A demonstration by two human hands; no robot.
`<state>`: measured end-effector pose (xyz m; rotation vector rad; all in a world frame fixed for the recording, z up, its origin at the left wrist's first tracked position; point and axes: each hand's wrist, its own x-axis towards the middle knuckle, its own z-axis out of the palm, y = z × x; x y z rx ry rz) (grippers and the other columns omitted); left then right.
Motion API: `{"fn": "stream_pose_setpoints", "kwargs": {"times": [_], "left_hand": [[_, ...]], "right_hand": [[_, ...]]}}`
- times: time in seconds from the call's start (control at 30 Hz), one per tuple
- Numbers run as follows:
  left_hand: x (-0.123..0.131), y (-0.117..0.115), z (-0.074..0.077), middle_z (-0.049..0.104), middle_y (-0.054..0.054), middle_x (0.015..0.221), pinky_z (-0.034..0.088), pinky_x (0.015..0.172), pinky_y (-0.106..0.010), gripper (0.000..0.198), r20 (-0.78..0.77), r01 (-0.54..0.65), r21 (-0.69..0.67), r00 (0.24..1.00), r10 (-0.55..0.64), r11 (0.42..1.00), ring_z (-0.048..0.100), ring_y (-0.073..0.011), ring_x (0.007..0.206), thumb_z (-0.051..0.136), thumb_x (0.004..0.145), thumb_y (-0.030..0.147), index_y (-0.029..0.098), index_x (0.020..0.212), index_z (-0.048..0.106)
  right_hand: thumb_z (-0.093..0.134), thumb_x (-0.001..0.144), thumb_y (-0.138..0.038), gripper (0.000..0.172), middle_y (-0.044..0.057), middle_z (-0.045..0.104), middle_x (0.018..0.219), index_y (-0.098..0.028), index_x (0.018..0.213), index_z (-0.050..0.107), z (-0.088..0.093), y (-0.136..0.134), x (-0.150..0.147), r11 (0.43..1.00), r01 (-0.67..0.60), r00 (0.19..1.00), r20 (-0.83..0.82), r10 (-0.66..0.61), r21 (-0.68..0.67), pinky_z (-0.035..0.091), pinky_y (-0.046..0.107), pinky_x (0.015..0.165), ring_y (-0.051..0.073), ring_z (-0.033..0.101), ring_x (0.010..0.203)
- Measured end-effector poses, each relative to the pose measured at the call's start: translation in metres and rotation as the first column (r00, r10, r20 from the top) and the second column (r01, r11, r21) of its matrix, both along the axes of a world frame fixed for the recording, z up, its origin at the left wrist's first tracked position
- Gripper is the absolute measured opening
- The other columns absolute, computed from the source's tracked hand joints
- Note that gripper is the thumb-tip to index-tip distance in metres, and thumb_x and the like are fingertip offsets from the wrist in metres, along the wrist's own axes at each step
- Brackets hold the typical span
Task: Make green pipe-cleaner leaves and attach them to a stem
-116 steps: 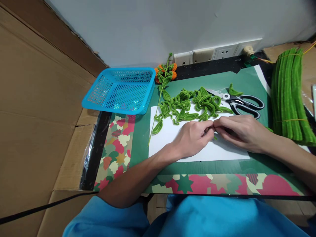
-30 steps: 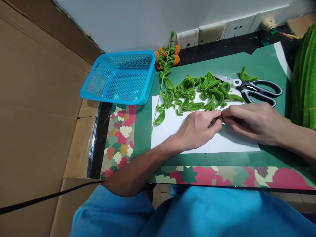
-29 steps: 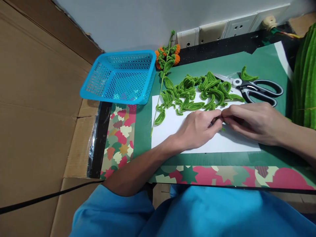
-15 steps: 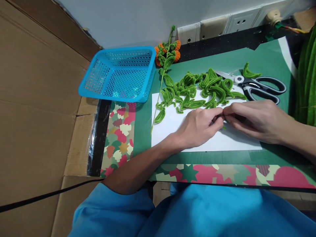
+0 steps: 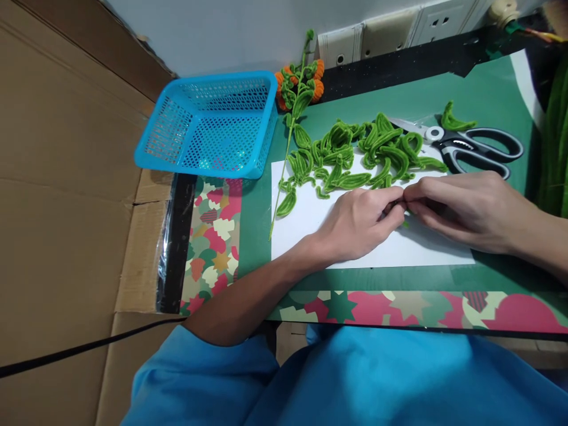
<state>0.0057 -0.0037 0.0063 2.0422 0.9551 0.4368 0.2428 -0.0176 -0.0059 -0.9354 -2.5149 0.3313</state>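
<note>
My left hand and my right hand meet fingertip to fingertip over a white sheet of paper. Both are pinched shut on one small green pipe-cleaner piece, mostly hidden by the fingers. Just behind the hands lies a heap of several bent green pipe-cleaner leaves. A long green stem with leaves runs along the paper's left edge up to orange pipe-cleaner flowers.
A blue mesh basket stands at the back left, partly over the table edge. Black-handled scissors lie at the back right, with one green leaf behind them. A bundle of straight green pipe cleaners is at the right edge. Wall sockets line the back. Cardboard fills the left.
The view has drifted, so everything sits a little higher and further right. Both hands stay joined at the fingertips on the small green piece, with only slight finger movement.
</note>
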Motion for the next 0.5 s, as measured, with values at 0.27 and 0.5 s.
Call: {"fn": "stream_pose_setpoints", "kwargs": {"times": [0.27, 0.5], "left_hand": [[0.0001, 0.0008, -0.0013, 0.061, 0.000, 0.073, 0.035, 0.065, -0.032, 0.024, 0.019, 0.010, -0.015, 1.000, -0.010, 1.000, 0.053, -0.0164, 0.068, 0.051, 0.103, 0.022, 0.021, 0.082, 0.063], [0.0002, 0.0008, -0.0025, 0.062, 0.000, 0.073, 0.036, 0.065, -0.032, 0.025, 0.020, 0.009, -0.012, 1.000, -0.009, 1.000, 0.055, -0.0170, 0.069, 0.051, 0.104, 0.024, 0.021, 0.082, 0.062]], "right_hand": [[0.053, 0.109, -0.023, 0.009, 0.001, 0.065, 0.080, -0.021, 0.111, 0.062, 0.0005, -0.0002, 0.0006, 1.000, 0.009, 1.000, 0.020, -0.009, 0.016, 0.038, 0.029, 0.059, 0.016, 0.058, 0.063], [0.054, 0.108, -0.023, 0.007, 0.001, 0.066, 0.080, -0.022, 0.109, 0.062, 0.0011, 0.0000, 0.0005, 0.999, 0.002, 1.000, 0.008, -0.002, 0.033, 0.039, 0.029, 0.057, 0.016, 0.060, 0.063]]}}
